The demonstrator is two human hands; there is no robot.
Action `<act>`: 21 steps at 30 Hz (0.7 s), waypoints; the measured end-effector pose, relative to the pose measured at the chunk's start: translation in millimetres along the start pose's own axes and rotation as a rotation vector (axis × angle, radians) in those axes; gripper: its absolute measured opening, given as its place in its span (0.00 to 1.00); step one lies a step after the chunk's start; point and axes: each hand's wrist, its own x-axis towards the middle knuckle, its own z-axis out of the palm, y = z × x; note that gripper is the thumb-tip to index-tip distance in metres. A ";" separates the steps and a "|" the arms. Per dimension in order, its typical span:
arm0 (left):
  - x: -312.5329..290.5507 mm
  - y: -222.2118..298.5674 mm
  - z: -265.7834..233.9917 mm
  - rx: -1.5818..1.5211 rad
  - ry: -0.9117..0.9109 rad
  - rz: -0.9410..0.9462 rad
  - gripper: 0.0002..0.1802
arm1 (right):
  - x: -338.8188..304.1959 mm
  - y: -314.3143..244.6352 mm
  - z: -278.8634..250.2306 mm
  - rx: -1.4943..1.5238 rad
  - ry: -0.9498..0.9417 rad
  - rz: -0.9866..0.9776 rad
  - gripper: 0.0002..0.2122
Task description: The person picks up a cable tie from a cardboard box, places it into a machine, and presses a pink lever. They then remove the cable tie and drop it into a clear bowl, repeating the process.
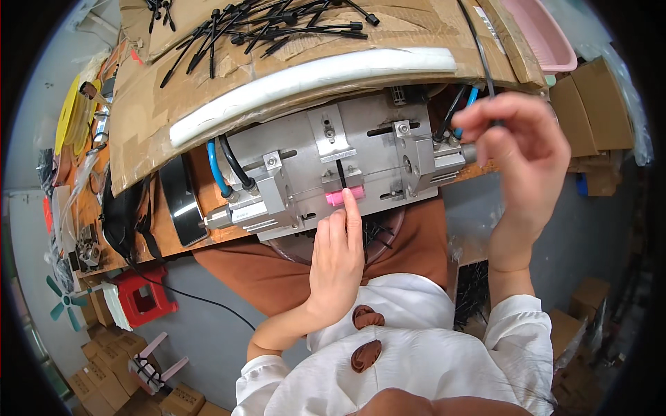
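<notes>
My left hand [336,256] reaches up to the middle of a metal clamping fixture [305,125], its index finger stretched onto a small pink block [336,198]. Its other fingers are bent in. A thin black rod [340,173] lies in the fixture's central slot, its near end at the pink block. Raised to the right of the fixture, my right hand [524,149] is blurred, with curled fingers. A thin black line [481,48] runs down to these fingers, and a dark bit shows between them; whether they hold it I cannot tell.
Black rods with knobbed ends [277,28] lie on the cardboard [146,125] behind a white padded roll [312,87]. Blue tubes [214,166] join cylinders on both sides. A phone [184,204] lies left, a pink basin [544,35] far right, a red stool [142,298] below.
</notes>
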 end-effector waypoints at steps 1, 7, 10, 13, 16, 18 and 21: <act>-0.9 -0.4 -1.0 0.002 -0.001 -0.006 0.39 | -9.9 5.6 4.6 -0.014 -0.015 -0.015 0.11; -5.9 3.1 -21.9 -0.095 -0.022 -0.002 0.40 | -86.9 48.9 33.8 -0.613 -0.298 -0.350 0.29; -16.5 -0.5 -31.2 -0.179 0.053 -0.055 0.41 | -102.8 58.3 51.5 -0.614 -0.355 -0.244 0.31; -20.0 -4.0 -34.0 -0.194 0.053 -0.075 0.41 | -104.2 67.7 61.8 -0.590 -0.437 -0.173 0.31; -22.7 -7.8 -34.6 -0.184 0.050 -0.071 0.42 | -103.1 70.8 63.8 -0.554 -0.390 -0.179 0.32; -18.8 -10.3 -37.6 -0.189 0.053 -0.064 0.42 | -101.9 68.6 58.8 -0.601 -0.496 -0.140 0.32; 4.3 -18.4 -52.5 -0.134 0.106 0.015 0.42 | -95.2 62.1 57.2 -0.596 -0.490 -0.176 0.32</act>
